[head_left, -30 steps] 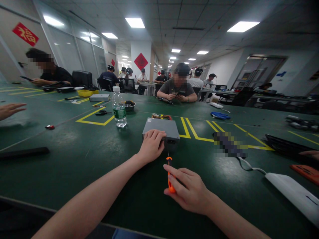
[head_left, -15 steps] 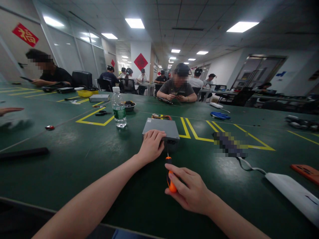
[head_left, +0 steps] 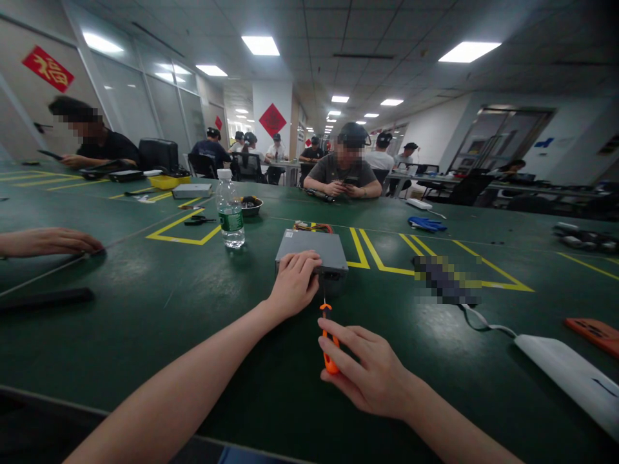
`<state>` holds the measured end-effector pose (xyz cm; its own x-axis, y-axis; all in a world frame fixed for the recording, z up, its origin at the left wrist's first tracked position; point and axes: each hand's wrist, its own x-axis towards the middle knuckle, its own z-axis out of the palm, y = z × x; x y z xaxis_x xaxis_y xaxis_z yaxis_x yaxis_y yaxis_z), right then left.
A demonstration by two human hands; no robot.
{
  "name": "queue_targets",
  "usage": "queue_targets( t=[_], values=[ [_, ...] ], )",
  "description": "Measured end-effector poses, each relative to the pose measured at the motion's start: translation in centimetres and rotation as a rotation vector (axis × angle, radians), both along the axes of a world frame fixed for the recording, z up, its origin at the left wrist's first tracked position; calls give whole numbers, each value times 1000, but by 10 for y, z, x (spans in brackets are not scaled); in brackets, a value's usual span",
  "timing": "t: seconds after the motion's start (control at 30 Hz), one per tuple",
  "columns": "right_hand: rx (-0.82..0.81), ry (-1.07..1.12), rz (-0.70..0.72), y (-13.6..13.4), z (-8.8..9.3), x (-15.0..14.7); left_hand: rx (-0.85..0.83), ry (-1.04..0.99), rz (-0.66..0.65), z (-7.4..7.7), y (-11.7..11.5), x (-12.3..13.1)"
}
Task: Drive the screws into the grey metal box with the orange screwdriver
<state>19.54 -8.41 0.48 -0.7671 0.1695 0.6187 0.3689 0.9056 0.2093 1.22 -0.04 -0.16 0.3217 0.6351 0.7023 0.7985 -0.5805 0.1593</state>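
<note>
A grey metal computer power supply (head_left: pixel 310 247) sits on the green table in front of me, its bundle of coloured wires (head_left: pixel 314 227) at the far side. My left hand (head_left: pixel 294 283) is closed over its near left corner, fingers on top and thumb at the near face. Between the fingertips and thumb of my right hand (head_left: pixel 370 367) is an orange and black screwdriver (head_left: pixel 331 361). Its thin shaft points away from me, up to the near face of the power supply. Whether the tip sits in a screw I cannot tell.
A water bottle (head_left: pixel 231 216) stands left of the power supply, with a metal bowl (head_left: pixel 252 206) behind. Another person's hand (head_left: pixel 68 241) rests at the left. A white power bank-like block (head_left: pixel 570 380), an orange phone (head_left: pixel 592 335) and blue gloves (head_left: pixel 426 224) lie right.
The screwdriver handle has turned a little in my right fingers. At the left, another person's hand has reached further in, covering the small red thing. My left hand and the power supply stay put.
</note>
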Motion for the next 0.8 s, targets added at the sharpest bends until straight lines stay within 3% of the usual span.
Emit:
queue_targets(
  t=[0.17, 0.3, 0.43, 0.57, 0.8],
  values=[
    [-38, 60, 17, 0, -7, -1, 0, 7, -6, 0, 0, 0],
    [-128, -5, -5, -3, -1, -1, 0, 3, -3, 1, 0, 0],
    [-77, -54, -21, -4, 5, -1, -8, 3, 2, 0, 0, 0],
    [-24, 21, 10, 0, -2, -1, -12, -7, 14, 1, 1, 1],
    [-135, 20, -27, -3, -2, -1, -14, -3, 18, 2, -1, 1]
  ],
)
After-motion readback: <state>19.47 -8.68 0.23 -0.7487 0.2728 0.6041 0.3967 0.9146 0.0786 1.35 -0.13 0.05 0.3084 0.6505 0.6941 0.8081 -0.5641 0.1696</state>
